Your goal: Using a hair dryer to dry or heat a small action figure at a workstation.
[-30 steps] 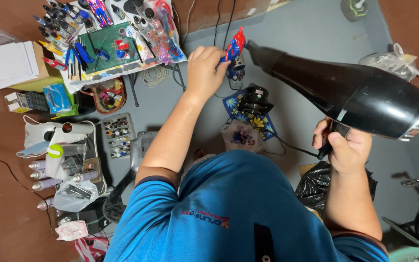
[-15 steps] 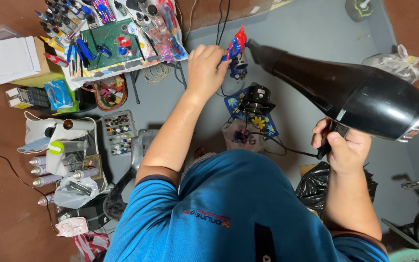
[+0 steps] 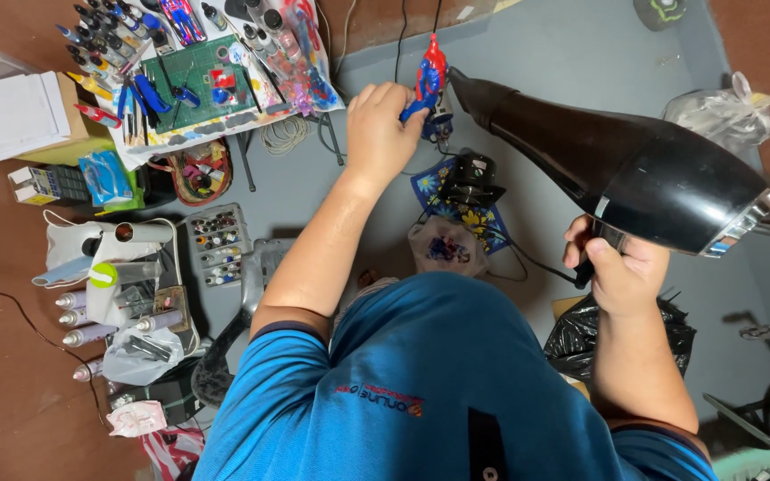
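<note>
My left hand (image 3: pixel 383 129) is stretched out in front of me and grips a small red and blue toy figure (image 3: pixel 428 76) by its lower part. My right hand (image 3: pixel 621 272) holds the handle of a large black hair dryer (image 3: pixel 617 165). The dryer's nozzle points at the figure and ends close beside it. Below the figure, on the grey floor, sits a small black device (image 3: pixel 467 181) on a blue patterned mat, with a clear bag of small parts (image 3: pixel 443 249) nearer to me.
A low table (image 3: pixel 300 93) at the upper left carries a green cutting mat, pens, pliers and paints. A compartment box of small pots (image 3: pixel 213 242), spray cans (image 3: pixel 82 316), white boxes (image 3: pixel 11 111) and a black plastic bag (image 3: pixel 581 338) lie around me.
My left hand with the figure and the dryer's nozzle have kept together; the view has shifted slightly, and the figure now sits a little closer to the nozzle's mouth.
</note>
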